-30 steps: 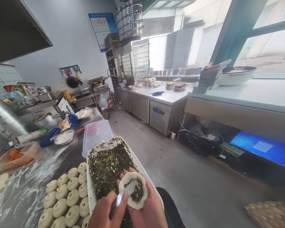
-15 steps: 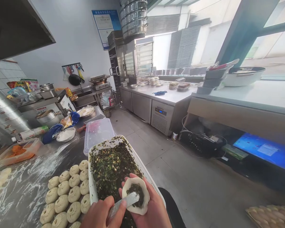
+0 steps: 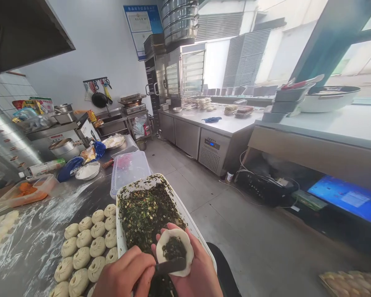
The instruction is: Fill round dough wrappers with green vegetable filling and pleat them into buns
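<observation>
My left hand (image 3: 126,270) is closed around a flat metal spatula (image 3: 170,266), whose blade lies across the near edge of a round dough wrapper (image 3: 188,253). The wrapper rests in my cupped right hand (image 3: 200,268), fingers curled under it and around its far side. Dark green chopped filling (image 3: 174,248) sits in a mound at its centre. Below and beyond my hands is a white tub (image 3: 120,231) of chopped green filling (image 3: 145,206). Left of the tub, rows of pleated buns (image 3: 85,238) stand on the floured worktop.
A translucent plastic lid (image 3: 131,167) lies beyond the tub. Farther left are a bowl of flour (image 3: 87,170) and a container of orange filling (image 3: 26,189). The tiled floor (image 3: 222,218) runs to a steel counter (image 3: 185,136) across the aisle. Eggs (image 3: 352,282) sit low at right.
The spatula blade has moved from on top of the filling to the wrapper's near edge, and my left hand has shifted slightly left. The view has turned slightly.
</observation>
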A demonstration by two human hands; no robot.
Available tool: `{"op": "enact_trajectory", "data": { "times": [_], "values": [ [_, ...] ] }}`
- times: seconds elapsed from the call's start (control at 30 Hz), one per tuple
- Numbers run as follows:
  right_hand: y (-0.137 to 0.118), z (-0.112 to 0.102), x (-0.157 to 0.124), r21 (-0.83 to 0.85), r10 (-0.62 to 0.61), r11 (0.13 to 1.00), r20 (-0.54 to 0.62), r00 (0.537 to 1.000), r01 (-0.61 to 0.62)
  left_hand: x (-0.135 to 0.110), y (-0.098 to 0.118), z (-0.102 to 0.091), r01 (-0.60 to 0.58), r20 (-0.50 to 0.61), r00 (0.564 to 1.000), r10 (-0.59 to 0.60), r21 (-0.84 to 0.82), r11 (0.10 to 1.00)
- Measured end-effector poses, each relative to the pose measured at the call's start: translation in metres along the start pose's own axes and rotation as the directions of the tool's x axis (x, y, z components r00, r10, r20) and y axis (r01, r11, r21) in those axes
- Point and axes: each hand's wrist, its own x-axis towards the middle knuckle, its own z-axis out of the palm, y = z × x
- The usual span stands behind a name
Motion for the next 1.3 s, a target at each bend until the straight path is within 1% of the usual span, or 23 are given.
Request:
{"op": "enact_trajectory", "data": {
  "times": [0.03,0.07,0.13,0.17,0.23,0.27,0.3,0.33,0.37,0.43,0.47,0.5,0.57,0.67,0.77,0.87,0.93,1.03,1.13,1.2,1.3],
  "values": [
    [0.001,0.0,-0.001,-0.003,0.007,1.0,0.005,1.0,-0.007,0.004,0.001,-0.002,0.028,0.045,0.999,-0.028,-0.007,1.0],
    [0.002,0.001,-0.002,-0.01,0.014,1.0,0.004,1.0,-0.014,0.008,0.003,-0.005,0.06,0.064,0.996,-0.061,0.003,0.998],
    [-0.001,0.001,-0.005,-0.035,0.011,0.999,-0.022,1.0,-0.012,0.012,0.005,-0.009,0.117,0.042,0.992,-0.118,0.026,0.993],
    [-0.005,0.002,-0.008,-0.049,-0.001,0.999,-0.048,0.999,-0.001,0.013,0.005,-0.011,0.126,0.024,0.992,-0.126,0.026,0.992],
    [-0.018,0.004,-0.013,-0.096,-0.031,0.995,-0.083,0.996,0.023,0.012,0.003,-0.014,0.14,0.011,0.99,-0.14,0.031,0.99],
    [-0.026,0.005,-0.016,-0.119,-0.038,0.993,-0.09,0.995,0.027,0.011,0.001,-0.014,0.16,0.035,0.986,-0.162,0.057,0.986],
    [-0.036,0.007,-0.018,-0.16,-0.031,0.987,-0.047,0.998,0.023,0.011,-0.001,-0.013,0.181,0.09,0.977,-0.192,0.117,0.977],
    [-0.045,0.009,-0.019,-0.171,-0.057,0.984,-0.04,0.998,0.049,0.012,-0.003,-0.01,0.191,0.168,0.96,-0.225,0.199,0.961],
    [-0.054,0.01,-0.02,-0.15,-0.103,0.984,-0.061,0.993,0.093,0.014,-0.005,-0.005,0.187,0.251,0.932,-0.262,0.285,0.94],
    [-0.068,0.013,-0.02,-0.121,-0.14,0.985,-0.123,0.982,0.125,0.019,-0.008,0.008,0.147,0.378,0.871,-0.314,0.409,0.901],
    [-0.072,0.013,-0.019,-0.112,-0.15,0.985,-0.154,0.977,0.134,0.023,-0.009,0.016,0.128,0.412,0.852,-0.323,0.435,0.891],
    [-0.075,0.013,-0.019,-0.113,-0.159,0.984,-0.175,0.972,0.14,0.027,-0.008,0.023,0.117,0.429,0.844,-0.323,0.441,0.89],
    [-0.078,0.012,-0.018,-0.126,-0.187,0.978,-0.203,0.961,0.163,0.034,-0.007,0.035,0.096,0.449,0.839,-0.308,0.435,0.895],
    [-0.08,0.009,-0.02,-0.118,-0.222,0.973,-0.227,0.948,0.199,0.04,-0.003,0.042,0.034,0.517,0.822,-0.239,0.374,0.927],
    [-0.084,0.007,-0.021,-0.065,-0.218,0.976,-0.278,0.936,0.208,0.038,0.0,0.04,-0.013,0.579,0.799,-0.164,0.288,0.958],
    [-0.088,0.005,-0.021,-0.014,-0.204,0.977,-0.333,0.921,0.211,0.036,0.003,0.036,-0.007,0.594,0.794,-0.134,0.229,0.973],
    [-0.089,0.004,-0.021,0.015,-0.179,0.98,-0.35,0.919,0.197,0.036,0.006,0.034,0.013,0.594,0.795,-0.123,0.186,0.983],
    [-0.089,0.005,-0.021,0.043,-0.143,0.984,-0.366,0.919,0.171,0.038,0.011,0.032,0.069,0.588,0.8,-0.12,0.108,0.992],
    [-0.089,0.006,-0.022,0.024,-0.153,0.984,-0.373,0.915,0.174,0.04,0.01,0.029,0.165,0.586,0.799,-0.136,0.004,0.986],
    [-0.089,0.006,-0.022,-0.006,-0.171,0.983,-0.378,0.91,0.183,0.041,0.006,0.026,0.244,0.597,0.789,-0.143,-0.091,0.966],
    [-0.091,0.005,-0.021,-0.026,-0.177,0.983,-0.368,0.913,0.18,0.043,-0.004,0.02,0.365,0.633,0.761,-0.144,-0.233,0.902]
  ]
}}
